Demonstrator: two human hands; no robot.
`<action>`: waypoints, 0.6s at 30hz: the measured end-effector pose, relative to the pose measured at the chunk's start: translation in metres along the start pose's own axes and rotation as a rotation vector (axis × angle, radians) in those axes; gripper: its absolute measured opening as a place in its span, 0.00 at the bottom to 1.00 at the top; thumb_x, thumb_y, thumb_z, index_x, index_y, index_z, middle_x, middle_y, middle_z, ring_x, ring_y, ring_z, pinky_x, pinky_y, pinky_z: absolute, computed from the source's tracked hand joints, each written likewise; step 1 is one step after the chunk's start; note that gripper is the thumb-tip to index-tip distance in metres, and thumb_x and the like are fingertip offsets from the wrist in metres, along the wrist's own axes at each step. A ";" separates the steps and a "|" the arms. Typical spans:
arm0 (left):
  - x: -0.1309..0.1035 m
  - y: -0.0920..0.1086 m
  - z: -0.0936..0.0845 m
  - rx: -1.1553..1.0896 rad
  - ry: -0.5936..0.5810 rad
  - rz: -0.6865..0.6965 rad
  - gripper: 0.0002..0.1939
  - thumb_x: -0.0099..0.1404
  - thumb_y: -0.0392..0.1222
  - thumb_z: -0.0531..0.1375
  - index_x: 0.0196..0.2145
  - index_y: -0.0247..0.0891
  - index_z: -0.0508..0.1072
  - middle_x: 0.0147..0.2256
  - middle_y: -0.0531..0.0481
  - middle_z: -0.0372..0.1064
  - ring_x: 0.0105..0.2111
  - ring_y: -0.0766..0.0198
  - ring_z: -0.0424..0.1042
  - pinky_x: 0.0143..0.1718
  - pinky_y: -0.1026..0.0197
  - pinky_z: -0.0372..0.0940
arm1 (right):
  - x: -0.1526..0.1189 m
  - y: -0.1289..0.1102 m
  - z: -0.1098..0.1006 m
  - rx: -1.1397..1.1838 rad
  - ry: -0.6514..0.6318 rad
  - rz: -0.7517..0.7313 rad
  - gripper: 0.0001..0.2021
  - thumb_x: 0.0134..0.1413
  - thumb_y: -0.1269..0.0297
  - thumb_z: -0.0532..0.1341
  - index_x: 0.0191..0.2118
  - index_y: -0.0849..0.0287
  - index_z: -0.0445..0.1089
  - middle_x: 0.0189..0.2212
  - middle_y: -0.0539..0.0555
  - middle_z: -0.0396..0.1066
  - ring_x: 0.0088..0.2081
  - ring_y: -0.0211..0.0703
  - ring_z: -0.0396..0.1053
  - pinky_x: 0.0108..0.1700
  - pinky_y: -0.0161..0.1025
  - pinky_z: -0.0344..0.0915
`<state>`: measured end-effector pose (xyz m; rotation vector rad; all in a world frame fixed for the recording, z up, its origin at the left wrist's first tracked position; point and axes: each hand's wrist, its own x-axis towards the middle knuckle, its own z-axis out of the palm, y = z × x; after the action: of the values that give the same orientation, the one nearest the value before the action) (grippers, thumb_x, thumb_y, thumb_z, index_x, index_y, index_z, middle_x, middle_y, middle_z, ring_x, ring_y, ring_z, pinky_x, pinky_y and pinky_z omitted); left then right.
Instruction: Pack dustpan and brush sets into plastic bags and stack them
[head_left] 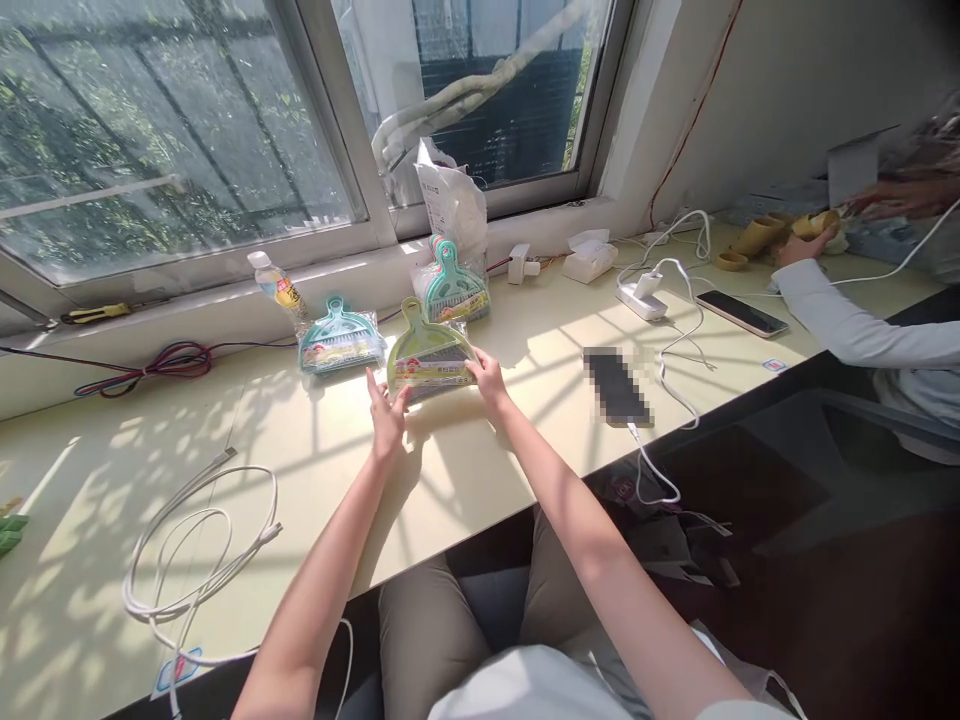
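A green dustpan-and-brush set [429, 362] in clear wrapping stands tilted on the table between my hands, its handle pointing toward the window. My right hand [489, 378] grips its right edge. At its lower left edge is my left hand [388, 415], thumb against the pack and index finger raised apart. Just to the left lies a wrapped teal dustpan set [340, 338]. Behind, on the right, more teal dustpan sets [452, 285] lean in front of a white plastic bag [452, 200].
A bottle [276, 283] stands by the sill. Coiled white cable [202, 540] lies at left on the table [300, 500]. At right are a dark phone [619, 388], another phone [742, 312], a power strip [641, 298] and a person's hands [810, 243] holding a tan object.
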<state>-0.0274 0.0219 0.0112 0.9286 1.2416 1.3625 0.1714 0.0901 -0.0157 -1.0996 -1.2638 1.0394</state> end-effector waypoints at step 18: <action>0.148 -0.011 0.091 0.407 0.152 0.479 0.05 0.60 0.28 0.64 0.33 0.35 0.73 0.34 0.47 0.65 0.47 0.50 0.69 0.48 0.51 0.58 | 0.120 0.032 -0.058 -0.549 0.411 -0.245 0.20 0.59 0.65 0.54 0.51 0.57 0.77 0.47 0.61 0.78 0.44 0.51 0.76 0.49 0.48 0.72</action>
<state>0.0371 0.1833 0.0017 1.5015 1.5085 1.5989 0.2353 0.2110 -0.0256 -1.4364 -1.3303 0.2548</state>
